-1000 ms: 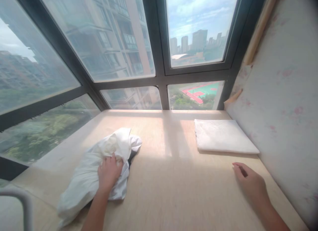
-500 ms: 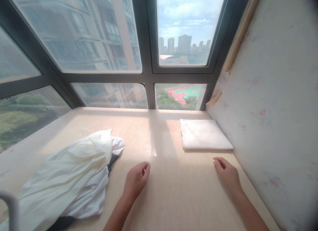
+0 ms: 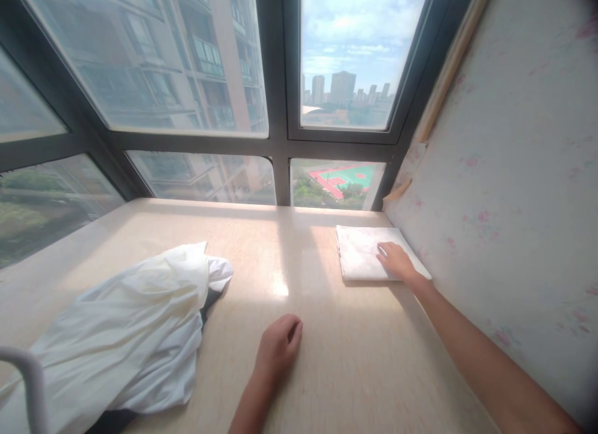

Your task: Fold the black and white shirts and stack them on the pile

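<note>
My right hand is over a folded white cloth near the wall, its fingers stretched out and seemingly lying on the cloth's top. The cloth is a flat, neat rectangle. Low in the middle of the view, my left hand rests at the wooden surface with its fingers curled in and nothing visible in them. To its left lies a loose, rumpled heap of white and cream garments, with a dark piece of fabric showing from beneath.
The pale wood surface reaches back to grey-framed windows. On the right rises a flower-patterned wall. A curved grey bar stands at the lower left, in front of the heap.
My right hand has moved forward and left, from the bare surface onto the folded cloth. My left hand has shifted slightly right and nearer to me. The garments look unmoved.
</note>
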A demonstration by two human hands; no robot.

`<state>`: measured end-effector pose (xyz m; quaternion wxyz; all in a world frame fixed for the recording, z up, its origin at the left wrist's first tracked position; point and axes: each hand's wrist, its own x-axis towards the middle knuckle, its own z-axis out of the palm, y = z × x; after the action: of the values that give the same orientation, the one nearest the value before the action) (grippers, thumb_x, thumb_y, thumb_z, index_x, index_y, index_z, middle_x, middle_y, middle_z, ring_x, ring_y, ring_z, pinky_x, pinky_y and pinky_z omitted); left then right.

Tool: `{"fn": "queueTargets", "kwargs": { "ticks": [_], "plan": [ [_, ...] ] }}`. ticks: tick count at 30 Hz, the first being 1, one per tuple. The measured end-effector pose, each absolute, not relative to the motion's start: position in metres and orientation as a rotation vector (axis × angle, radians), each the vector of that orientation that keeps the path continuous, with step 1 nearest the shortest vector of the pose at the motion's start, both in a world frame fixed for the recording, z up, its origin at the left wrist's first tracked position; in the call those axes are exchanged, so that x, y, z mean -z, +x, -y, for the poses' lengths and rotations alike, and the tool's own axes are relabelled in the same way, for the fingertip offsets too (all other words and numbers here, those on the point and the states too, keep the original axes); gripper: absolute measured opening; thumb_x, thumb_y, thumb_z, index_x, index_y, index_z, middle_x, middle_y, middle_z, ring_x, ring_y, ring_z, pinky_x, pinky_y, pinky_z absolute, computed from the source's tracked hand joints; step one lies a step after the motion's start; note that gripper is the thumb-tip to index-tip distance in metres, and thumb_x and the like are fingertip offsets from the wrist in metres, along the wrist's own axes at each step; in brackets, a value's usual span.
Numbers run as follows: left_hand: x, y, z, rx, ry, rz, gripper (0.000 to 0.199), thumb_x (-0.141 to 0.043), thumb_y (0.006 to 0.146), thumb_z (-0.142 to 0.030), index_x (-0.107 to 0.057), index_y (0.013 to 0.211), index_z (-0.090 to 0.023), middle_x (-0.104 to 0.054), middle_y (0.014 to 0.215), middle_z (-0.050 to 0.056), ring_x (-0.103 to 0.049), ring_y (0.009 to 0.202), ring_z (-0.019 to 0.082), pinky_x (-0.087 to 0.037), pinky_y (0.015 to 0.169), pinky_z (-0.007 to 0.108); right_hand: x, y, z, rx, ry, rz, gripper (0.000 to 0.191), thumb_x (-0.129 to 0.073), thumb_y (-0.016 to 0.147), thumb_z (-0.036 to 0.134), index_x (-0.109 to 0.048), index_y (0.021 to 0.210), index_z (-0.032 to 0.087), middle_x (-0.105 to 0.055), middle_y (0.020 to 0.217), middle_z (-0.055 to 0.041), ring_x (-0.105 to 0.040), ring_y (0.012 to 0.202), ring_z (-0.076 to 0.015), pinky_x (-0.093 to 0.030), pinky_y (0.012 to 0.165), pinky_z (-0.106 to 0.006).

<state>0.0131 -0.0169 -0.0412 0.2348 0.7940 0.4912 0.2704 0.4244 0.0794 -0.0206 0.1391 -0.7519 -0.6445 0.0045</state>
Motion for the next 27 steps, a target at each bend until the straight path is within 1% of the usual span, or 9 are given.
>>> {"fn": "queueTargets", "kwargs": {
  "ticks": [2,4,8,14,17,20,23,25,27],
  "plan": [
    [0.043,0.013,0.017,-0.774,2.111,-1.36,0.029,-0.04,0.097,-0.036,-0.06,0.083,-0.02,-0.064,0.077,0.003,-0.058,0.07,0.016,-0.041,0.066,0.027,0.018,0.422,-0.088,0.016,-2.228,1.923,0.019,-0.052,0.091,0.021,-0.069,0.096,0.014,-0.066,0.107,-0.0148,-0.059,0.099,-0.0215,-0.04,0.081,-0.028],
    [0.045,0.013,0.017,-0.779,2.081,-1.367,0.03,-0.04,0.098,-0.037,-0.06,0.083,-0.02,-0.064,0.078,0.003,-0.058,0.071,0.016,-0.041,0.068,0.028,0.015,0.419,-0.092,0.039,-2.273,1.972,0.022,-0.048,0.094,0.019,-0.068,0.089,0.013,-0.065,0.1,-0.0137,-0.058,0.089,-0.0188,-0.037,0.073,-0.027],
    [0.045,0.013,0.017,-0.755,2.1,-1.369,0.031,-0.039,0.098,-0.037,-0.061,0.083,-0.02,-0.064,0.078,0.004,-0.058,0.071,0.016,-0.041,0.068,0.028,0.006,0.418,-0.091,0.07,-2.318,2.041,0.024,-0.043,0.095,0.016,-0.066,0.09,0.014,-0.065,0.097,-0.0122,-0.056,0.084,-0.0175,-0.032,0.067,-0.028],
    [0.043,0.013,0.018,-0.746,2.102,-1.361,0.03,-0.04,0.098,-0.036,-0.06,0.082,-0.02,-0.064,0.079,0.004,-0.058,0.072,0.016,-0.04,0.068,0.028,-0.015,0.425,-0.088,0.124,-2.381,2.045,0.027,-0.04,0.095,0.012,-0.066,0.093,0.013,-0.066,0.088,-0.0137,-0.057,0.08,-0.0199,-0.031,0.067,-0.03],
    [0.044,0.013,0.018,-0.746,2.069,-1.356,0.03,-0.04,0.098,-0.036,-0.06,0.082,-0.019,-0.064,0.079,0.003,-0.057,0.072,0.016,-0.039,0.068,0.028,-0.019,0.427,-0.09,0.136,-2.36,2.036,0.029,-0.038,0.099,0.019,-0.066,0.101,0.015,-0.067,0.095,-0.0134,-0.06,0.085,-0.0215,-0.034,0.068,-0.03],
    [0.045,0.012,0.017,-0.75,2.041,-1.358,0.03,-0.041,0.097,-0.036,-0.061,0.082,-0.019,-0.063,0.079,0.003,-0.056,0.072,0.016,-0.038,0.068,0.027,-0.011,0.425,-0.091,0.11,-2.305,2.039,0.024,-0.047,0.097,0.027,-0.064,0.111,0.018,-0.066,0.115,-0.0116,-0.059,0.102,-0.0231,-0.038,0.074,-0.028],
    [0.045,0.012,0.017,-0.762,2.02,-1.356,0.029,-0.042,0.097,-0.036,-0.061,0.083,-0.019,-0.063,0.079,0.003,-0.056,0.072,0.016,-0.038,0.068,0.027,0.006,0.423,-0.092,0.055,-2.277,2.037,0.019,-0.054,0.092,0.028,-0.067,0.103,0.018,-0.065,0.117,-0.0104,-0.058,0.105,-0.0227,-0.04,0.078,-0.027],
    [0.045,0.012,0.017,-0.769,2.008,-1.356,0.029,-0.042,0.097,-0.036,-0.061,0.083,-0.019,-0.064,0.079,0.003,-0.056,0.073,0.016,-0.038,0.069,0.027,0.016,0.421,-0.093,0.039,-2.27,2.025,0.017,-0.053,0.092,0.024,-0.068,0.094,0.016,-0.066,0.113,-0.0107,-0.058,0.104,-0.0223,-0.039,0.079,-0.027],
    [0.045,0.012,0.017,-0.771,2.005,-1.359,0.029,-0.042,0.097,-0.036,-0.061,0.083,-0.019,-0.064,0.079,0.003,-0.056,0.073,0.016,-0.038,0.069,0.027,0.019,0.421,-0.094,0.04,-2.26,2.011,0.017,-0.051,0.093,0.02,-0.067,0.091,0.016,-0.067,0.109,-0.0105,-0.059,0.101,-0.0218,-0.038,0.077,-0.027]
  ]
}}
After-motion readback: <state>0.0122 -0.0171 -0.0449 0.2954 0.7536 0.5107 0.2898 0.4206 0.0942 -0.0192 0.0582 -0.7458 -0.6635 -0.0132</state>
